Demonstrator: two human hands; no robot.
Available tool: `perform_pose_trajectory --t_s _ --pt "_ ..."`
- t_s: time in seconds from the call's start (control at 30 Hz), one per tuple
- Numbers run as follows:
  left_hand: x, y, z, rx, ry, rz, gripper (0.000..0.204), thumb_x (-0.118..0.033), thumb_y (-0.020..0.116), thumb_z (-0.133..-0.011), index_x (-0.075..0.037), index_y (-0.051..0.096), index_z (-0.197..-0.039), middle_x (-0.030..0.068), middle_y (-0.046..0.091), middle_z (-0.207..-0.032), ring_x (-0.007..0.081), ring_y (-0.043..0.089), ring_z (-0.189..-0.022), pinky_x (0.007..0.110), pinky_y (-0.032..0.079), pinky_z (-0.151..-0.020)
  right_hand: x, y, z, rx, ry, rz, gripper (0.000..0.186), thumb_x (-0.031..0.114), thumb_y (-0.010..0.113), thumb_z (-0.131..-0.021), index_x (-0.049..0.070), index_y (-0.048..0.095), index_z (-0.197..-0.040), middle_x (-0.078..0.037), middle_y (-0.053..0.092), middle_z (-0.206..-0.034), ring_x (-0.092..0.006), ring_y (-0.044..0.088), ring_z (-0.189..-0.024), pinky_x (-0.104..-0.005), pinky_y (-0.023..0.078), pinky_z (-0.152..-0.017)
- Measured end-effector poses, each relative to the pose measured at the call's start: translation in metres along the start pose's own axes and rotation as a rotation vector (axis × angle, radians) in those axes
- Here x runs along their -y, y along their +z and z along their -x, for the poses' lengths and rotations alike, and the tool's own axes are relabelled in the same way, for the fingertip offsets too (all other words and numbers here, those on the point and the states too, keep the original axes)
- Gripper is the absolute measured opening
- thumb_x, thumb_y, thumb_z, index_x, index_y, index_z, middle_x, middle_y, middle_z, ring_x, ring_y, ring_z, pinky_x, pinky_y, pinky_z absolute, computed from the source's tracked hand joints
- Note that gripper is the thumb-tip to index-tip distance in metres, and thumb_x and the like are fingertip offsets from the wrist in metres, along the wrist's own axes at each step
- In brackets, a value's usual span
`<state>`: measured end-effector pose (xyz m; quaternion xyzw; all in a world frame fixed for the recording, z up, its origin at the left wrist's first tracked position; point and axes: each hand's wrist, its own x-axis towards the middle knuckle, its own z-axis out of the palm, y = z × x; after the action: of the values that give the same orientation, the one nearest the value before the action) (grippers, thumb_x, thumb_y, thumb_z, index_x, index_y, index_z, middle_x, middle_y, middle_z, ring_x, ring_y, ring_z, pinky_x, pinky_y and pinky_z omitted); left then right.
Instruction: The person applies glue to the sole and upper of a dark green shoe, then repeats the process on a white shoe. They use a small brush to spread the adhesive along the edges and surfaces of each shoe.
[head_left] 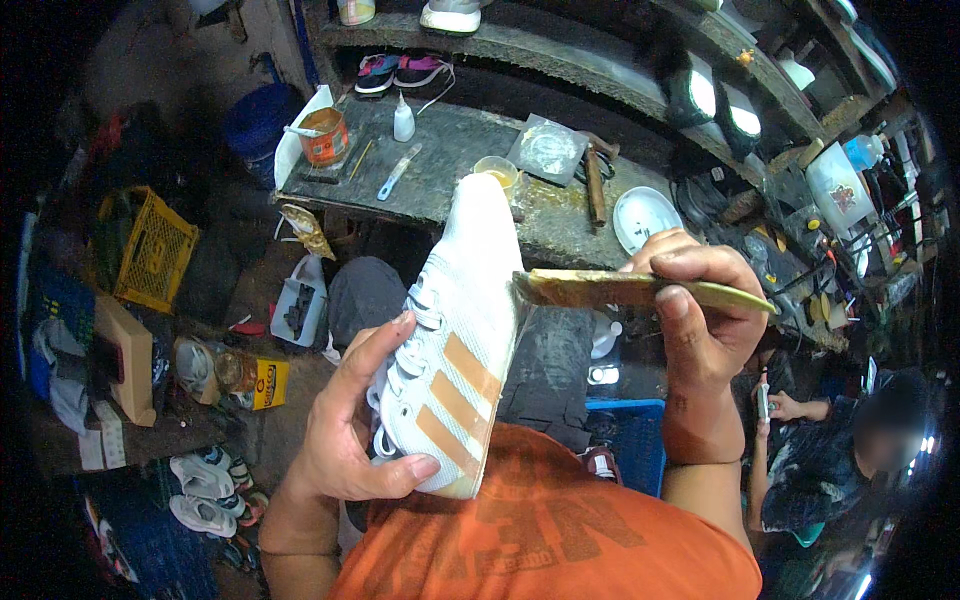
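My left hand (355,425) grips a white sneaker (465,260) by the heel part, thumb on the side and fingers over the laces. The sneaker has a knit upper and tan stripes, and its toe points away from me. In my right hand (705,300) is a flat glue brush (600,290), pinched between thumb and fingers near its yellow-green handle end. Brown stains cover the brush, and its tip touches the sneaker's right edge, where upper and sole meet. The sole faces away and is mostly hidden.
A dark workbench (440,160) bears an orange tin (323,137), a white squeeze bottle (403,120), a blue-handled knife (399,172), a cup (497,168), a hammer (596,185) and a white bowl (645,218). Shoes stand on shelves above. A person (820,450) with a phone sits at right.
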<state>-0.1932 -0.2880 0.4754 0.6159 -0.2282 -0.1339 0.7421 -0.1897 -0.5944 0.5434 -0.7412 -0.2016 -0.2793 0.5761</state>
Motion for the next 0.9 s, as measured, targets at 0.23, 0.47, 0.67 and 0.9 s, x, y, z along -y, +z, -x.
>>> perform_pose_trajectory --t_s 0.23,0.47,0.67,0.9 --pt "-0.0015 0.0003 -0.0015 0.015 0.023 -0.045 0.099 -0.030 0.084 -0.068 0.001 0.040 -0.151 0.0184 0.050 -0.137 0.0274 0.049 -0.129 0.038 0.034 -0.111 0.0007 -0.0046 -0.0088 0.093 0.023 -0.004 0.018 0.008 0.078 -0.085 -0.003 0.073 -0.098 -0.013 0.072 -0.091 -0.0205 0.064 -0.082 -0.0334 0.049 -0.077" --pt "-0.0031 0.0019 -0.0023 -0.002 0.003 -0.030 0.100 -0.031 0.084 -0.068 0.001 0.040 -0.152 0.0181 0.051 -0.136 0.0273 0.050 -0.128 0.038 0.034 -0.111 0.0023 -0.0046 -0.0048 0.128 -0.037 0.057 0.015 0.006 0.078 -0.083 -0.001 0.074 -0.095 -0.011 0.073 -0.088 -0.0216 0.066 -0.083 -0.0353 0.048 -0.079" --pt "-0.0027 0.0030 -0.0057 -0.001 0.009 -0.057 0.100 -0.031 0.084 -0.068 0.002 0.039 -0.152 0.0182 0.051 -0.136 0.0274 0.051 -0.128 0.038 0.035 -0.111 0.0049 -0.0035 -0.0019 0.165 -0.075 0.107 0.015 0.006 0.079 -0.082 0.002 0.074 -0.095 -0.008 0.074 -0.088 -0.0209 0.068 -0.081 -0.0359 0.044 -0.080" --pt "-0.0024 0.0019 -0.0078 -0.012 0.006 -0.101 0.099 -0.031 0.083 -0.069 0.001 0.039 -0.152 0.0185 0.051 -0.135 0.0276 0.051 -0.127 0.038 0.035 -0.111 0.0092 -0.0026 -0.0027 0.238 -0.134 0.230 0.016 0.008 0.080 -0.080 0.005 0.074 -0.094 -0.007 0.074 -0.086 -0.0197 0.070 -0.079 -0.0359 0.043 -0.078"
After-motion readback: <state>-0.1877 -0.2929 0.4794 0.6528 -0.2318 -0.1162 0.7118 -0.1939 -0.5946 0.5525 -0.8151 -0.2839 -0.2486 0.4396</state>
